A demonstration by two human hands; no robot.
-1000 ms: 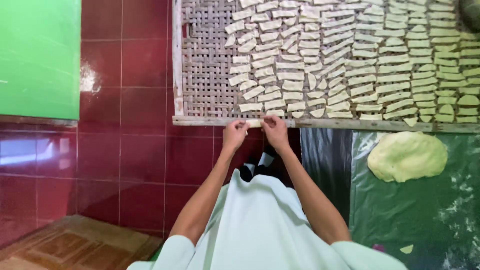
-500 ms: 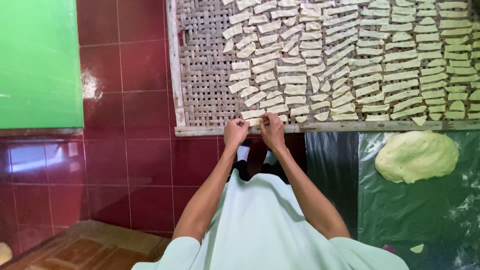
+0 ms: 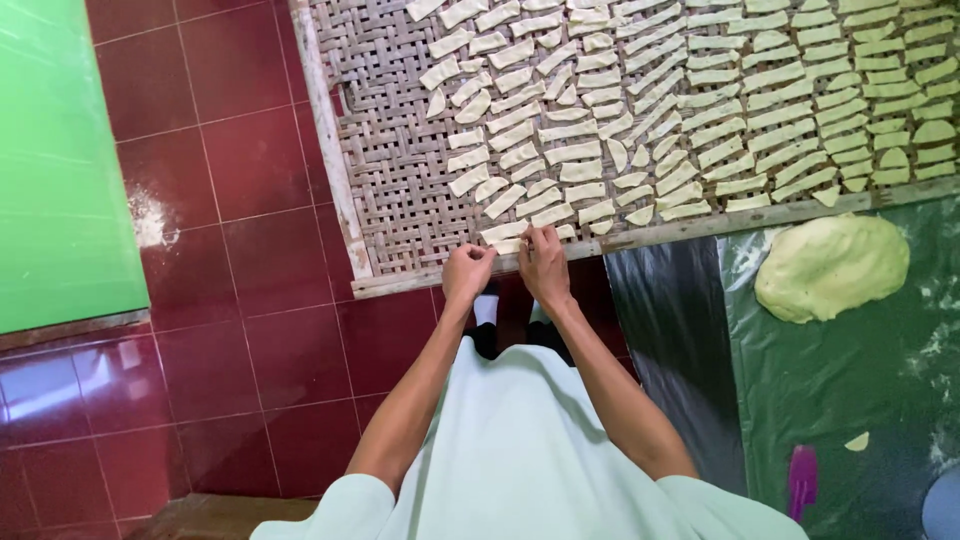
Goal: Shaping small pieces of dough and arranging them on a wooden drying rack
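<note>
A dough strip [image 3: 507, 238] is pinched between the closed fingertips of the left hand [image 3: 467, 273] and right hand [image 3: 543, 264] at the woven tray [image 3: 395, 190] edge.

- We see bright, even daylight with no hard shadows.
- At nine o'clock the glossy dark-red floor tiles [image 3: 230, 300] carry pale glare patches.
- At four o'clock the dark green plastic sheet [image 3: 850, 370] shows a grey sheen.
- The woven bamboo drying tray [image 3: 390, 190] stays sharp; lines bow slightly at the edges.
</note>
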